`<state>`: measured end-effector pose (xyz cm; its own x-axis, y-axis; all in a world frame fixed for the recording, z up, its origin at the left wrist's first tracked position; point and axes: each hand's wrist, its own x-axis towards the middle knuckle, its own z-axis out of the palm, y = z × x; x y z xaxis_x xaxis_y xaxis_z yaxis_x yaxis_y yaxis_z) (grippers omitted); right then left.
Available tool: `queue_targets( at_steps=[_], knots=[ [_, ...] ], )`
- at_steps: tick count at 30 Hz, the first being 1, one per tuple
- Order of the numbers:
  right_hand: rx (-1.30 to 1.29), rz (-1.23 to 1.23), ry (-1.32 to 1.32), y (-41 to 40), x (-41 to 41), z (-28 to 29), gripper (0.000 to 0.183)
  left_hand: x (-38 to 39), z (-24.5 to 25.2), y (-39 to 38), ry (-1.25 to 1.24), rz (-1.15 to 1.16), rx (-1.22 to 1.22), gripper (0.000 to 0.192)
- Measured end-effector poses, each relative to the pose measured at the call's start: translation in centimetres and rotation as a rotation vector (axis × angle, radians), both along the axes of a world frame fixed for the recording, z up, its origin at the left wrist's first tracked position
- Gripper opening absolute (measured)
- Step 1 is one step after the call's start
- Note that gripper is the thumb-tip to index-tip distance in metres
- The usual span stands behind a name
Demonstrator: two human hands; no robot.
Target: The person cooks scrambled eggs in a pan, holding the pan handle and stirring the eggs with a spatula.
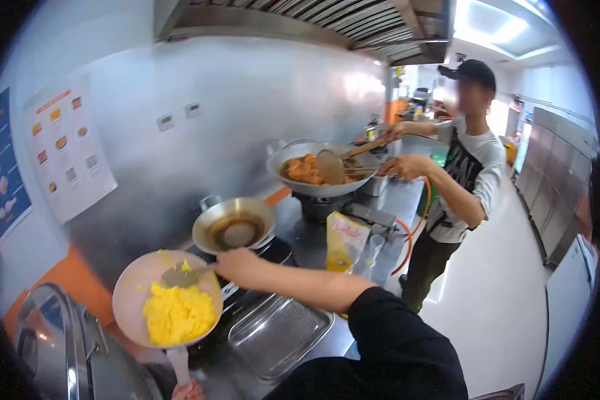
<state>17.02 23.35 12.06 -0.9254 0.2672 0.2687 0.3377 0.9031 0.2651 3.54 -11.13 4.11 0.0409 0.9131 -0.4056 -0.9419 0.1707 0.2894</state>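
My left hand (189, 390), at the bottom edge, grips the handle of a pale frying pan (130, 295). Yellow scrambled egg (180, 315) lies heaped in the pan's lower half. My right hand (237, 267) is closed round the handle of a greyish spatula or spoon (180, 276), whose head rests over the pan above the egg, with yellow bits on it. Just behind my right hand, a metal wok (235, 205) with brown residue inside stands on the stove.
A wire-rack tray (280, 335) lies right of the pan; beyond it are a yellow pouch (344, 245) and a clear cup (375, 247). A co-worker (472, 160) holds a strainer (330, 167) over a large wok (320, 189) of fried food. A lidded steel vessel (70, 340) stands at left.
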Motion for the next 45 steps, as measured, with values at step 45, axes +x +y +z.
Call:
queue_targets(
  at_steps=[45],
  knots=[
    [-0.979,0.002,0.102,-2.8,3.1,-7.6,0.067,-2.5,-12.2,-0.2,0.107,-0.325,-0.072,0.048]
  ],
)
